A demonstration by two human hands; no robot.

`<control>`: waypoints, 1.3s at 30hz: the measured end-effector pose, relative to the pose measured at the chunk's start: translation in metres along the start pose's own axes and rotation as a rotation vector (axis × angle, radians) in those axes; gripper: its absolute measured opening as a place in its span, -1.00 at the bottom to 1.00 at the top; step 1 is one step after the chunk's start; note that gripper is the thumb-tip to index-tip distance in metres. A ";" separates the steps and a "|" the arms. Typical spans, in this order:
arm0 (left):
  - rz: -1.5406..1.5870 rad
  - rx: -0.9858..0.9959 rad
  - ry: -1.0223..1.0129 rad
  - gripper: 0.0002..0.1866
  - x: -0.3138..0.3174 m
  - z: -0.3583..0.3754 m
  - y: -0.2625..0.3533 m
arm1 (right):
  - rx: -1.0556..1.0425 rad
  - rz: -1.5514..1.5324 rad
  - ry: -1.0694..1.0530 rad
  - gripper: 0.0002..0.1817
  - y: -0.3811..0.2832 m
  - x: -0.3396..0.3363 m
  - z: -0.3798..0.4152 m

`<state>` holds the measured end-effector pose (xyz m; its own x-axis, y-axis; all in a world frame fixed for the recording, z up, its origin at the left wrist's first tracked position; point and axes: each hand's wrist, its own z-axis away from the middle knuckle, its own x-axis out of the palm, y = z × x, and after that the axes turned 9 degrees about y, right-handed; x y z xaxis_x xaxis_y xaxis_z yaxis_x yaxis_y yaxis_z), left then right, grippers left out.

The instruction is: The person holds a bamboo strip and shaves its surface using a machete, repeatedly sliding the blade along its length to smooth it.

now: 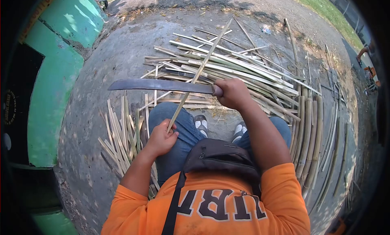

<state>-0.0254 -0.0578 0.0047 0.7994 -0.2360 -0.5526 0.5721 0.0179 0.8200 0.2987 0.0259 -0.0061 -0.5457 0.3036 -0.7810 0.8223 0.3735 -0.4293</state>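
My right hand (233, 94) is closed round the handle of a machete (158, 85), whose long blade points left, roughly level across the view. Beneath the blade, and crossing it, runs a long split bamboo strip (208, 56). The strip's near end is in my left hand (163, 136), with the fingers wrapped round it over my left knee. From there it slants up and away to the right. A large pile of split bamboo strips (243, 74) lies on the ground beyond my feet.
More strips (122, 133) lie at my left side. Whole bamboo poles (310, 133) lie to my right. A green wall (61, 101) stands at the far left. Part of another person (362, 54) shows at the right edge. A dark bag (221, 155) rests against my front.
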 end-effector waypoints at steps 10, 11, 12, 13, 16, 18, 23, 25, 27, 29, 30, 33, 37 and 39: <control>0.023 0.005 -0.041 -0.79 -0.001 -0.001 -0.001 | 0.245 -0.016 0.156 -0.89 0.045 -0.003 -0.007; 0.025 0.006 -0.039 -0.80 -0.001 -0.001 -0.001 | 0.225 -0.023 0.168 -0.89 0.047 -0.002 -0.005; 0.026 0.006 -0.037 -0.80 -0.002 -0.002 -0.002 | 0.205 -0.030 0.179 -0.89 0.042 -0.006 -0.004; 0.028 0.005 -0.034 -0.79 -0.002 -0.002 -0.002 | 0.183 -0.037 0.189 -0.89 0.036 -0.008 -0.003; -0.001 -0.001 -0.032 -0.79 -0.003 -0.001 0.005 | 0.083 -0.022 0.150 -0.88 0.021 -0.007 -0.002; 0.004 -0.002 -0.023 -0.79 -0.002 0.001 0.003 | -0.041 0.010 0.129 -0.86 0.012 -0.005 -0.003; 0.057 0.019 -0.055 -0.77 -0.005 0.002 -0.004 | -0.116 0.020 0.132 -0.89 0.025 -0.013 -0.009; 0.092 0.012 -0.068 -0.76 -0.006 0.001 -0.006 | 0.002 -0.029 0.175 -0.90 0.043 -0.011 -0.007; 0.076 0.012 -0.074 -0.76 -0.007 0.001 -0.001 | 0.134 -0.083 0.209 -0.91 0.051 -0.015 -0.008; 0.072 0.003 -0.073 -0.76 -0.008 0.000 0.001 | 0.176 -0.069 0.209 -0.93 0.048 -0.016 -0.005; 0.076 -0.008 -0.068 -0.76 -0.008 0.001 0.001 | 0.195 -0.064 0.205 -0.93 0.042 -0.016 -0.004; 0.069 -0.014 -0.057 -0.76 -0.007 0.001 0.003 | 0.083 -0.060 0.208 -0.89 0.031 -0.018 -0.005; 0.072 -0.019 -0.061 -0.76 -0.006 0.001 -0.003 | -0.141 0.013 0.128 -0.89 0.012 -0.020 -0.008; 0.076 0.028 -0.039 -0.80 -0.004 0.000 -0.003 | -0.158 0.054 0.133 -0.89 0.013 -0.024 -0.010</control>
<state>-0.0306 -0.0568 0.0044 0.8324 -0.2726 -0.4826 0.5039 0.0098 0.8637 0.3210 0.0326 0.0112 -0.5263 0.4359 -0.7301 0.8212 0.4833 -0.3034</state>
